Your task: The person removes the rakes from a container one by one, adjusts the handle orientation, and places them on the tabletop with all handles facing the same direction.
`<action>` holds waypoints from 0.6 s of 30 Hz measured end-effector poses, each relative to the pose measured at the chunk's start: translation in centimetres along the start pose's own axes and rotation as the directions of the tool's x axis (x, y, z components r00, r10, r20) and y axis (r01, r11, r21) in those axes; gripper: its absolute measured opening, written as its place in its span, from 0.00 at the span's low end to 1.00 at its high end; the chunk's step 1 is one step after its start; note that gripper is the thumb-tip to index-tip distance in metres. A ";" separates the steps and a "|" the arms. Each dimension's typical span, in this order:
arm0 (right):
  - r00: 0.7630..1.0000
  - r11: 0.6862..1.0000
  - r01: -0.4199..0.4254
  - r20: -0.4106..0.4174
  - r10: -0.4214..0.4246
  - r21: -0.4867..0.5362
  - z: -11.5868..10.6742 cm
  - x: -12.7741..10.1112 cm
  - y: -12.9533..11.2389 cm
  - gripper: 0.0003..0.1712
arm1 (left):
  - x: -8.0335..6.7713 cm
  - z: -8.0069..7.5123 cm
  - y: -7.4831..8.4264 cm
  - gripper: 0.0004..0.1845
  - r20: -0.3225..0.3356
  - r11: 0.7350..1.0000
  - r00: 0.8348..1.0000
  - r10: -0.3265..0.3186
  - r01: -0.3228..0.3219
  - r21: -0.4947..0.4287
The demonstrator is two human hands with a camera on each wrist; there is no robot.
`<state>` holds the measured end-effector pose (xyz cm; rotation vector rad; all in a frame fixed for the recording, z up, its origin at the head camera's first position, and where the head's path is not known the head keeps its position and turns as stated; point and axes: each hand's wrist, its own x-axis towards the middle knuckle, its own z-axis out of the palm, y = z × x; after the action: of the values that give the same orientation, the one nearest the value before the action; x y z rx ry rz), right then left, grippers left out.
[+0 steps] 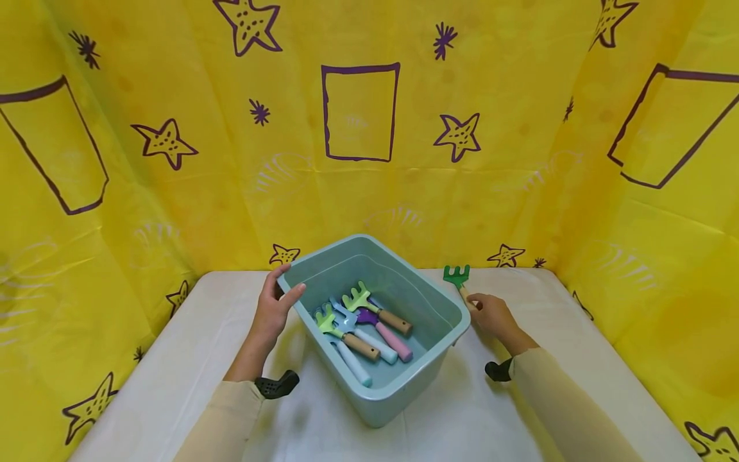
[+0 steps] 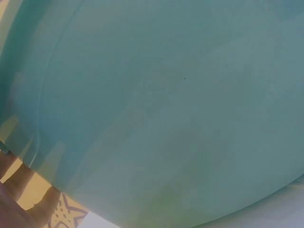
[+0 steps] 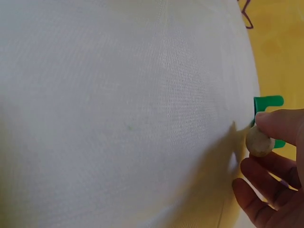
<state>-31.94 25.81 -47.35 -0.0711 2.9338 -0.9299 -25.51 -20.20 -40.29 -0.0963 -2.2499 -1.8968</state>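
The tub [image 1: 398, 393] at lower centre could tip, as only the left hand [image 1: 270, 316] grips it while the right hand [image 1: 498, 318] pinches a rake [image 1: 457, 277].

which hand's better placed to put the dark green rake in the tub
Probably the right hand: it holds that rake beside the tub, which the left hand grips.

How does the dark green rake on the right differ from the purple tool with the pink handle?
The green rake has a tan handle, while the purple tool has a pink one. The right hand holds the green rake outside the tub; the purple tool lies inside it. Both have a handle coloured differently from the head.
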 end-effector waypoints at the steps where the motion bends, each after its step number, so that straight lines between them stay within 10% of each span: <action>1: 1.000 1.000 -0.001 -0.003 0.001 0.000 0.0 0.1 0.0 0.22 | 0.0 0.0 -0.1 0.35 -0.001 1.000 1.000 0.004 -0.005 -0.002; 18: 0.996 0.996 0.084 -0.017 -0.085 -0.012 -2.8 -0.1 -1.5 0.23 | 0.2 0.1 -0.2 0.33 -0.021 1.000 1.000 0.005 -0.005 0.013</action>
<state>-32.03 26.22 -44.22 -0.1900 2.9736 -0.9292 -25.74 -20.19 -40.50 -0.0796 -2.2464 -1.8719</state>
